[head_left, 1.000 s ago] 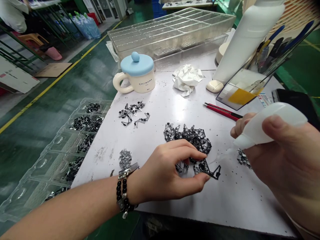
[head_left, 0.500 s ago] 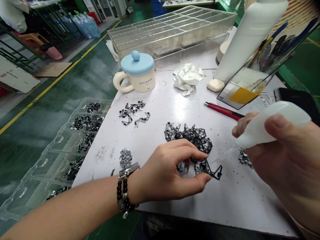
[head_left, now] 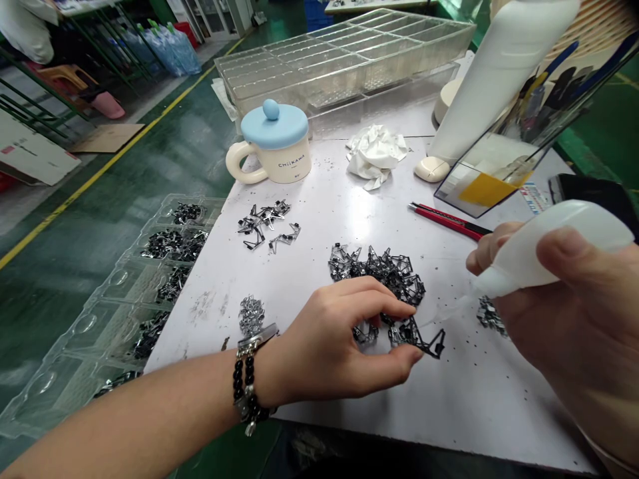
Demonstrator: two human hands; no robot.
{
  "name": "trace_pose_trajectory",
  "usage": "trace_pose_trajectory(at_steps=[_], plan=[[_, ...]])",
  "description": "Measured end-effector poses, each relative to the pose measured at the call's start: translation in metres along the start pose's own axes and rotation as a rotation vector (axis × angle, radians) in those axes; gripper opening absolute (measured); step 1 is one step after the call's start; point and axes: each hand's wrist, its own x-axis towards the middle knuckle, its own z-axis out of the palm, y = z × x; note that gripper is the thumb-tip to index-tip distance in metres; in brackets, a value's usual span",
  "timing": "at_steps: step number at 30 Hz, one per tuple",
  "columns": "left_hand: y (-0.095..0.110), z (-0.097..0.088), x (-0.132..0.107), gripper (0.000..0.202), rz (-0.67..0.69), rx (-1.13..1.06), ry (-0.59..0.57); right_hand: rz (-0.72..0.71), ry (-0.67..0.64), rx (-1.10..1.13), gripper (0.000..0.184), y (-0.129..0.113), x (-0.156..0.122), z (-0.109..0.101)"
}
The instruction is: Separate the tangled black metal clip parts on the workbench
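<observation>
White table [head_left: 324, 193] here: our left hand [head_left: 339, 346] pinches a black clip [head_left: 419, 339] at the pile's [head_left: 384, 269] 6 o'clock. Our right hand [head_left: 574, 326] is wrapped round a white bottle [head_left: 549, 246].

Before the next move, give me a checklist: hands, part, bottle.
1. The left hand pinches the part: ok.
2. The right hand grips the bottle: ok.
3. The nozzle points at the part: ok.
4. Nozzle touches part: cannot tell.
5. Part lies separate from the pile: cannot tell, they lie close.
6. The mug lid is on: ok.
</observation>
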Motion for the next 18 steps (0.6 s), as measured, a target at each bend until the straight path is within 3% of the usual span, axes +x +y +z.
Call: trace_pose_trajectory(at_steps=[18], plan=[[-0.0005,0.0014,0.0002,0.025,0.005,0.005,0.005,0.009,-0.001,-0.024,0.011,0.0002,-0.0011,-0.001]])
